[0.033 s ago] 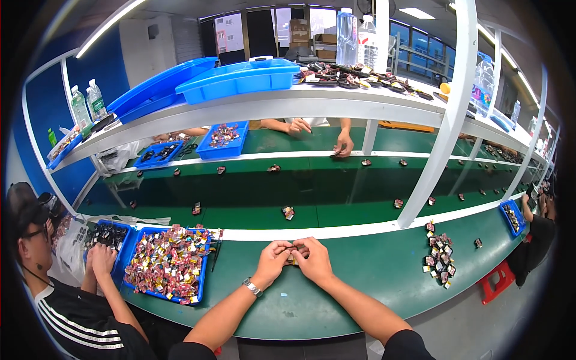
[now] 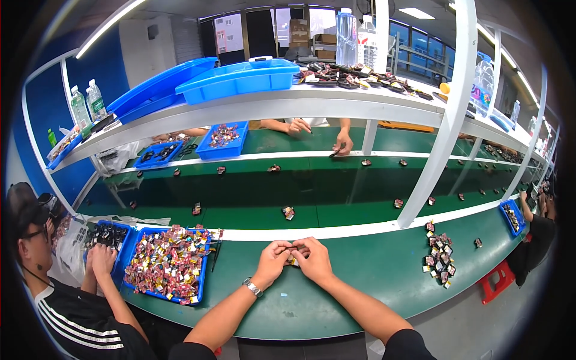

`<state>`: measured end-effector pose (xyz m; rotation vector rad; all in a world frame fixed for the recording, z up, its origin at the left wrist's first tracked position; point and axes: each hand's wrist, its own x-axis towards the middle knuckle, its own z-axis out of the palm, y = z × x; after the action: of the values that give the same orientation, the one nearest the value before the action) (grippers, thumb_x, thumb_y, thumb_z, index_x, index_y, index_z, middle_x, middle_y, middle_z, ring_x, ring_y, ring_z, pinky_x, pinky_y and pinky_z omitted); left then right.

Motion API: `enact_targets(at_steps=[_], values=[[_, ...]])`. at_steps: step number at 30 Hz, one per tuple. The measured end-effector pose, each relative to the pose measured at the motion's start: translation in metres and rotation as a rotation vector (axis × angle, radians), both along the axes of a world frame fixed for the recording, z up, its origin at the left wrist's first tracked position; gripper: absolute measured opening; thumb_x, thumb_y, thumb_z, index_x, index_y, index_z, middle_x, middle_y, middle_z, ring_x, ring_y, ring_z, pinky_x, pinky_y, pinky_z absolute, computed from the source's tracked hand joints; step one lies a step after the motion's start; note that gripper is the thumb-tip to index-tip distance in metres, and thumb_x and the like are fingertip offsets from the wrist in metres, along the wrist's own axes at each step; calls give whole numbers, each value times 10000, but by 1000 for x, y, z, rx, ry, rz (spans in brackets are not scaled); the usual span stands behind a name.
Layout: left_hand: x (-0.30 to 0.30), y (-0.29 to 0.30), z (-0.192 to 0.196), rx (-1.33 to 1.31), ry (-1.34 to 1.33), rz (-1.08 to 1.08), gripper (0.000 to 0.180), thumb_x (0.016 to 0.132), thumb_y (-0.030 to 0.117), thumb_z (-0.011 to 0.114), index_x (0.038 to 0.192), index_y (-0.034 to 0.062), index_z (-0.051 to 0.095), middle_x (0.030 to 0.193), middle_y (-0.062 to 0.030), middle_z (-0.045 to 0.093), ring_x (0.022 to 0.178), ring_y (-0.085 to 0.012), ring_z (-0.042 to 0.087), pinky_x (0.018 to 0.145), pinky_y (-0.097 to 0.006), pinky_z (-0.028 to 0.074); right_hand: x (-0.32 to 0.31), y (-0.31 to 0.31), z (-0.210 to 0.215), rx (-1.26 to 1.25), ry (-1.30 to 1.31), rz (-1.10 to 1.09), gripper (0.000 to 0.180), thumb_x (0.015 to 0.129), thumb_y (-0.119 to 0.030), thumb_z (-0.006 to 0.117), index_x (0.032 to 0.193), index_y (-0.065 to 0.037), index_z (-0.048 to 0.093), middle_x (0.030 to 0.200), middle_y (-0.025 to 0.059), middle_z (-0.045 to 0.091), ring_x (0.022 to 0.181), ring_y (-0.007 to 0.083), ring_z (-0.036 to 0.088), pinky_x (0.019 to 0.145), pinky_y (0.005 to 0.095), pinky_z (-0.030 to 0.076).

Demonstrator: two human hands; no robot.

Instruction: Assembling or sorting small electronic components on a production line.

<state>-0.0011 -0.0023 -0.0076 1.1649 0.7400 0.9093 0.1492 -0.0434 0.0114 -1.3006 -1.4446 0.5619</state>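
Note:
My left hand [image 2: 273,263] and my right hand [image 2: 312,258] meet over the green worktop [image 2: 354,258]. Both are closed, thumbs and fingertips pinching one small electronic part [image 2: 292,260] between them. A dark edge and a yellowish patch of it show; my fingers cover the rest. Left of my hands, a blue tray [image 2: 203,282] is heaped with small red, white and yellow parts [image 2: 165,264]. On the right side of the worktop lies a loose pile of small dark assemblies with pale and red patches [image 2: 439,259], with one single assembly [image 2: 478,242] beside it.
Beyond a white rail [image 2: 348,228] runs a green belt [image 2: 252,204] carrying spaced small assemblies. A white upright [image 2: 441,120] and a shelf with blue trays [image 2: 240,81] and bottles rise beyond. Close on the left, a co-worker [image 2: 78,312] handles parts; another person's hands [image 2: 343,144] are across the belt.

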Motion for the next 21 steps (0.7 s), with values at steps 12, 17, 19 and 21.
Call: enact_targets(at_steps=[12,17,19,21], values=[[-23,25,-4,94,-121,211,190,936,-19,498,1120,-34,544,1139,-169,630,1007,-251,655,842,-359,579,109,133,-8,-222,-411,-465,269,767,-220,777,939,-29,698,922,147,669,876,333,640,798,428,519],[-33,26,5,-53,-128,198,181,950,28,509,1114,-38,545,1126,-195,638,932,-232,670,804,-326,577,18,124,-1,-96,-545,-431,418,766,-322,757,1010,-17,607,973,194,609,979,378,563,834,469,487],[-32,31,10,-81,-172,121,184,958,46,512,1123,-31,540,1113,-196,644,915,-227,671,796,-325,568,11,127,-9,-124,-597,-448,467,745,-304,776,1067,-23,588,989,188,614,971,372,572,845,454,484],[-31,26,5,-56,-191,113,185,967,62,511,1128,-24,540,1115,-194,645,880,-202,668,771,-301,559,11,130,-19,-154,-645,-470,526,725,-287,794,1124,-29,570,1005,183,620,964,366,581,856,439,482]])
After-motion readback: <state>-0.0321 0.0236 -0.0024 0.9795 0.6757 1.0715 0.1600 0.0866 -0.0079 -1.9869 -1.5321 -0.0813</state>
